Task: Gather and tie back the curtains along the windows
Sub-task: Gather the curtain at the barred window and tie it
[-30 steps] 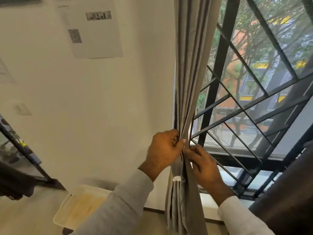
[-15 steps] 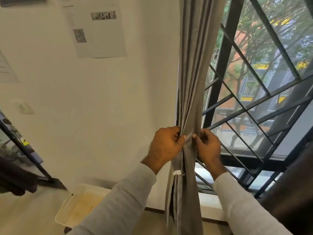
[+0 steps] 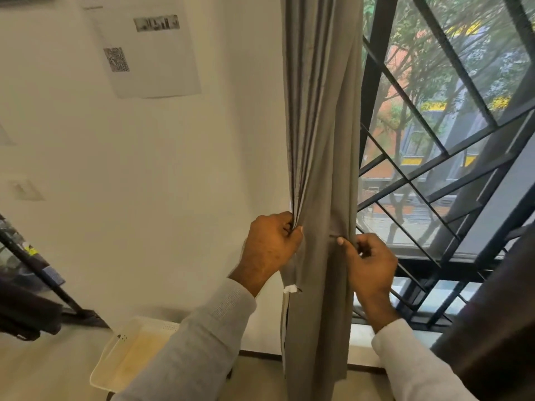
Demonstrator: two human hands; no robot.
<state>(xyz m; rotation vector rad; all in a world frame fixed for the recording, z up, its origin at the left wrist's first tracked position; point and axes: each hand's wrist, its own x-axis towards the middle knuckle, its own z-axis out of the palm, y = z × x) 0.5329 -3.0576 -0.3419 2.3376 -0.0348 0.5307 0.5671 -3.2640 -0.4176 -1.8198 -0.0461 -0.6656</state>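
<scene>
Grey curtain [image 3: 318,140] is hanging gathered between the white wall [image 3: 173,169] at left and the barred window [image 3: 434,169] at right; left hand [image 3: 270,250] is gripping its left folds, right hand [image 3: 369,264] pinching its right edge.

Lt grey knit sleeves [image 3: 202,342] (ribbed cuffs).

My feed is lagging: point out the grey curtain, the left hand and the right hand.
grey curtain [image 3: 318,140]: head view, on the gathered folds above the hands.
left hand [image 3: 270,250]: head view, on its back.
right hand [image 3: 369,264]: head view, on its back.
</scene>
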